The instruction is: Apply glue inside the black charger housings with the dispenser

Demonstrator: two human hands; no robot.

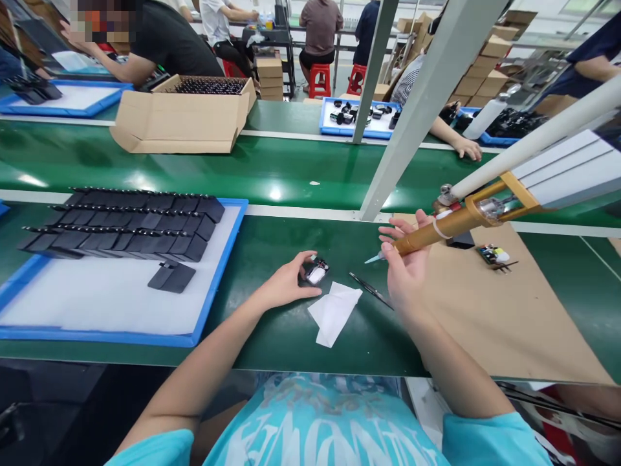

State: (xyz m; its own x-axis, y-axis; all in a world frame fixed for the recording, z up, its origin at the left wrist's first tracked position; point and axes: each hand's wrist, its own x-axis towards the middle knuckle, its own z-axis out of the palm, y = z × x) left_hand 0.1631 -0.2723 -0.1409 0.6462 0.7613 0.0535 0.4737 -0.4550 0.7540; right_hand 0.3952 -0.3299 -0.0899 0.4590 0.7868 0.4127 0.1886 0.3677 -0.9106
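Observation:
My left hand (286, 283) is closed around the edge of a small electronic device (317, 272), a black housing with a pale block and circuit parts showing, low over the green bench. My right hand (410, 272) holds the front of a gold glue gun (420, 237), its thin pale-blue nozzle (373, 259) pointing left towards the device. A folded white paper (334, 314) lies just below the device. Between my hands, black tweezers (371, 290) rest on the bench, partly hidden at the right end by my right wrist.
At left, a blue-rimmed tray (206, 317) holds rows of black housings, one loose (171, 276). A cardboard sheet (504, 317) on the right carries a circuit board (495, 254). A metal post (412, 129) rises ahead. Other people sit beyond; one person's hand (466, 147) rests across the line.

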